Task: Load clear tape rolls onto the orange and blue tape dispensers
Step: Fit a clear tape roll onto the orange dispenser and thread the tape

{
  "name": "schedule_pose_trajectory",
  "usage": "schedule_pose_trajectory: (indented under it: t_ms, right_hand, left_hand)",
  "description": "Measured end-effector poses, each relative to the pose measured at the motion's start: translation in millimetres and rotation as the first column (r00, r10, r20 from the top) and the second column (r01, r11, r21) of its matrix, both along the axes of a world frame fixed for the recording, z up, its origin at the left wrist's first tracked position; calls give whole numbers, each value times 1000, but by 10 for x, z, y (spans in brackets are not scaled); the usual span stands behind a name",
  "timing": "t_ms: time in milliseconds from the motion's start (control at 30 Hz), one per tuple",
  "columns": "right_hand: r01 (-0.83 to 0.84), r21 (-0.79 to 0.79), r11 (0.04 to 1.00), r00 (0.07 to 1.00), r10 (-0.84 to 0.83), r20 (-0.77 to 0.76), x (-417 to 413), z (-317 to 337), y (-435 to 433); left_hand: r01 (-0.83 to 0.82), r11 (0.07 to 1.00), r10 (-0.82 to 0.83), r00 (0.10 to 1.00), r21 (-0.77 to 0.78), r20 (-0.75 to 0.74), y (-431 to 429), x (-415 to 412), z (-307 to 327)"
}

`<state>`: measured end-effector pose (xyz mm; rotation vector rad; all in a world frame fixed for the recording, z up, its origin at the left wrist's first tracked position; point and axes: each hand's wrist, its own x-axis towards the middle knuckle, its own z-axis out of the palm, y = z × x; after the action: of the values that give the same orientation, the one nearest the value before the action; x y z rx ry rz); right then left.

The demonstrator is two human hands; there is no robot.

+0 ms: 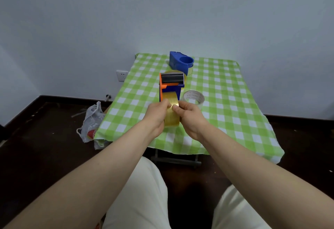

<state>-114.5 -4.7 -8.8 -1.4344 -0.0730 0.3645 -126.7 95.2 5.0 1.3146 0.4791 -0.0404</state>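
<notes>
An orange and blue tape dispenser (170,86) with a black roller on top is held above the middle of the table. A yellowish clear tape roll (172,118) sits in its lower part. My left hand (156,115) grips the roll and dispenser from the left. My right hand (189,115) holds it from the right, fingertips pinching the tape's surface near the top of the roll. A second clear tape roll (194,97) lies flat on the cloth just right of the dispenser. A blue dispenser (180,62) stands at the far edge, with another tape roll (189,70) partly hidden below it.
The small table wears a green and white checked cloth (226,102) and stands against a pale wall. A white plastic bag (92,124) lies on the dark floor at the table's left. A wall socket (121,75) is behind the left edge. My knees in light trousers are below.
</notes>
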Motion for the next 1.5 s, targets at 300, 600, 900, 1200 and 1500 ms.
schedule_pose_trajectory:
  t_ms: [300, 600, 900, 1200, 1500]
  right_hand:
    - [7, -8, 1000, 1000, -7, -7, -39, -56, 6]
    - [107, 33, 994, 980, -100, -171, 101, 54, -29]
    - [-2, 116, 993, 995, 13, -98, 20, 7, -64]
    - [50, 134, 990, 993, -35, -114, 18, 21, -55]
    - [52, 15, 999, 997, -51, -60, -33, 28, -58]
  left_hand:
    - [-81, 997, 82, 994, 16, -73, 2, 62, 24]
    - [37, 999, -37, 999, 30, 8, -17, -40, -15]
    - [-7, 993, 15, 998, 119, -64, 26, 28, 29]
    - [70, 996, -68, 997, 54, -47, 53, -37, 74]
    - [5, 999, 0, 994, 48, -106, 27, 1, 51]
